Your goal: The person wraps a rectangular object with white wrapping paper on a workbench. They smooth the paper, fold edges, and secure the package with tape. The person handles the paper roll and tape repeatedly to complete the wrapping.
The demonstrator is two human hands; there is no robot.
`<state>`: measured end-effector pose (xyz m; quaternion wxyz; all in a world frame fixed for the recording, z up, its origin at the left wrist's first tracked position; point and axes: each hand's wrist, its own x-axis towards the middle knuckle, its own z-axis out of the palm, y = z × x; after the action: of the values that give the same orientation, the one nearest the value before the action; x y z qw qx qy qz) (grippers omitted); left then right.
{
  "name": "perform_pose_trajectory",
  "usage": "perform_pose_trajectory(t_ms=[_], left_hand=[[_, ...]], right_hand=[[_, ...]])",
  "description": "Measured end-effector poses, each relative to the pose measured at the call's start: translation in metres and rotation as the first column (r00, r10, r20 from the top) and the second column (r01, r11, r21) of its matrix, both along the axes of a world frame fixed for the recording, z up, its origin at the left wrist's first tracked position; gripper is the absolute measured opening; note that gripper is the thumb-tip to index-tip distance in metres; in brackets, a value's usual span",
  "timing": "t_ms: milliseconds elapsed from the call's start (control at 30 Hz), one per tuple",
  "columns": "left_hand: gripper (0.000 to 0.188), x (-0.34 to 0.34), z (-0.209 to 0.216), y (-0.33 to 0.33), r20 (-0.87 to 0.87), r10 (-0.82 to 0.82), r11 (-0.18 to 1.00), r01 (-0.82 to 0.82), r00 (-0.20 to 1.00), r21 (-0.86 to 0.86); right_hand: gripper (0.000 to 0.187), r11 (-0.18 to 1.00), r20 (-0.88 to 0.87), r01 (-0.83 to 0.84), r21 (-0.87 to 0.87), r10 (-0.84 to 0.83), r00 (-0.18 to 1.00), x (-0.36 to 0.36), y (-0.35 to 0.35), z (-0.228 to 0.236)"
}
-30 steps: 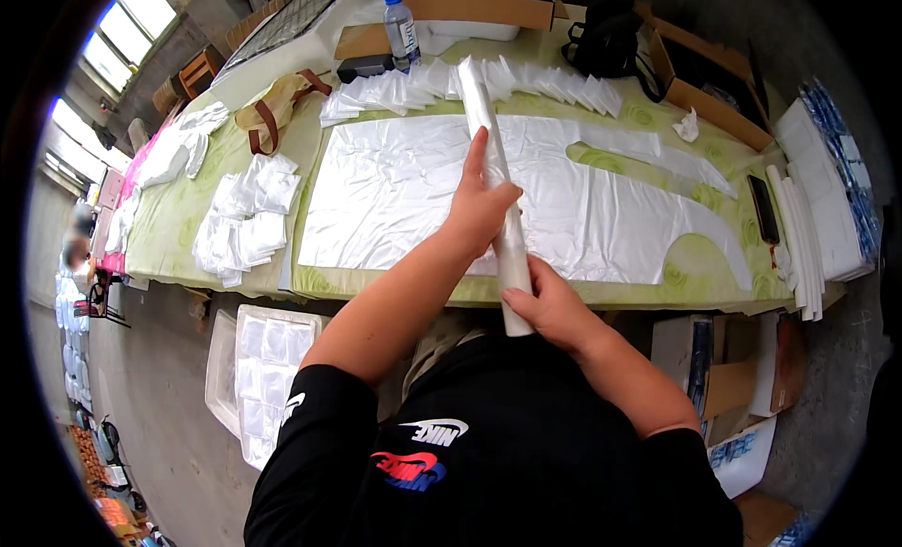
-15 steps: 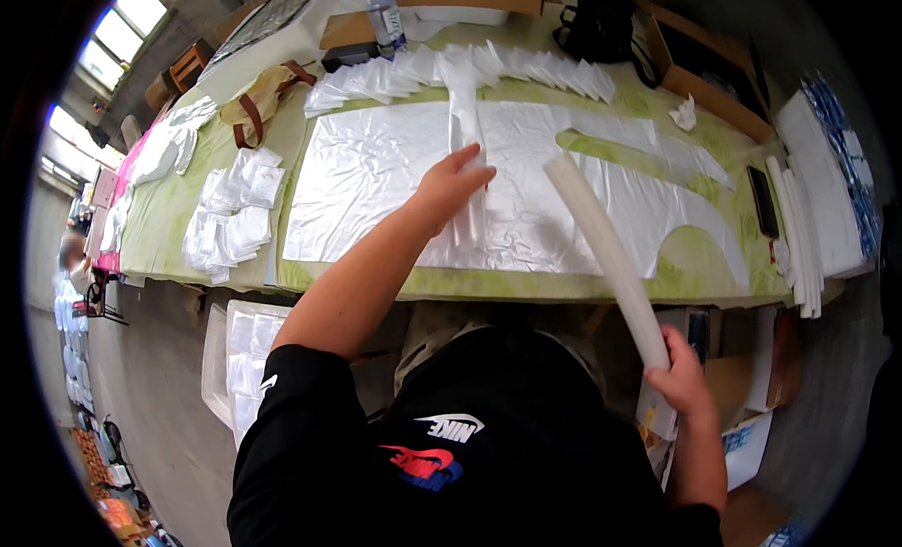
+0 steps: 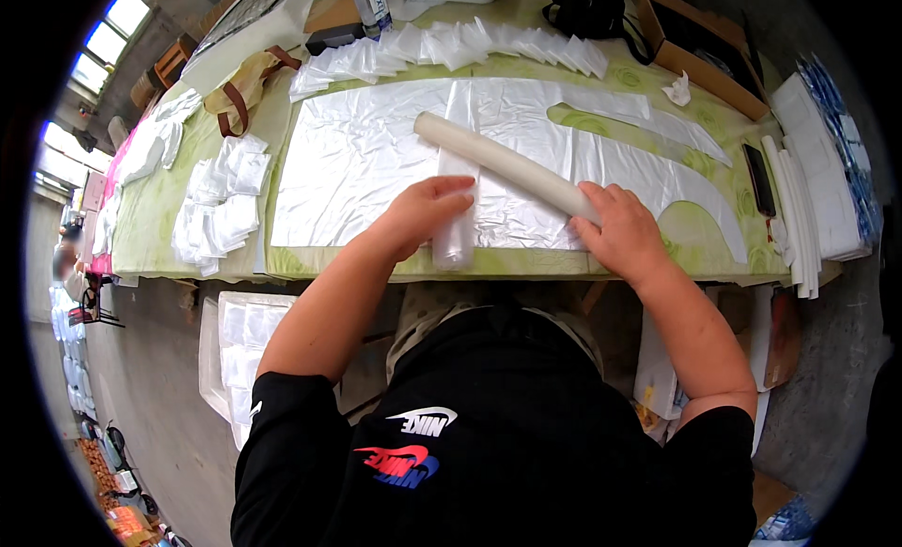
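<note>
A white plastic sheet [image 3: 352, 166], cut with straps and a curved notch at its right end, lies spread over the table. My right hand [image 3: 622, 229] grips the lower right end of a long whitish tube [image 3: 507, 164], which slants over the sheet toward the upper left. My left hand [image 3: 418, 213] is open, its fingers pointing right, beside a narrow folded strip of clear plastic [image 3: 455, 250] that reaches the sheet's near edge. Whether the left fingertips touch the strip I cannot tell. The tube's far end crosses above the strip.
Folded clear plastic packets [image 3: 442, 47] line the back, with another pile [image 3: 221, 204] at left. A bottle [image 3: 372, 9], black bag [image 3: 584, 9] and cardboard box [image 3: 700, 54] stand behind. At right are a phone [image 3: 759, 179] and white tubes [image 3: 791, 218]. A bin [image 3: 214, 359] holds packets below.
My right hand has carried the tube forward and left, over the sheet. My left hand has drawn back slightly, and the clear strip now lies nearer the front edge.
</note>
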<state>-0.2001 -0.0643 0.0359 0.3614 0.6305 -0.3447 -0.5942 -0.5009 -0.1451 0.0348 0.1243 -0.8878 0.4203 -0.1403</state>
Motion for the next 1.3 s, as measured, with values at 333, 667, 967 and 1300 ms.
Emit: perform_pose_trajectory(t_ms=[333, 667, 967, 1300], left_hand=[[0.034, -0.023, -0.018, 0.033, -0.406, -0.002, 0.996, 0.040, 0.914, 0.085], [0.053, -0.036, -0.009, 0.073, -0.703, -0.100, 0.983, 0.180, 0.704, 0.040], [0.072, -0.002, 0.003, 0.046, 0.658, -0.079, 0.680, 0.524, 0.749, -0.514], [0.057, -0.025, -0.039, 0.008, 0.689, 0.078, 0.803, 0.364, 0.721, -0.472]], right_hand=[[0.055, 0.939, -0.108, 0.216, -0.266, -0.251, 0.962, -0.028, -0.056, -0.012], [0.052, 0.885, 0.168, -0.409, -0.223, 0.448, 0.878, 0.054, 0.021, -0.035], [0.018, 0.914, 0.401, -0.305, -0.268, 0.394, 0.827, 0.064, 0.019, -0.040], [0.016, 0.989, 0.536, -0.068, 0.133, -0.014, 0.844, 0.079, 0.016, -0.042]])
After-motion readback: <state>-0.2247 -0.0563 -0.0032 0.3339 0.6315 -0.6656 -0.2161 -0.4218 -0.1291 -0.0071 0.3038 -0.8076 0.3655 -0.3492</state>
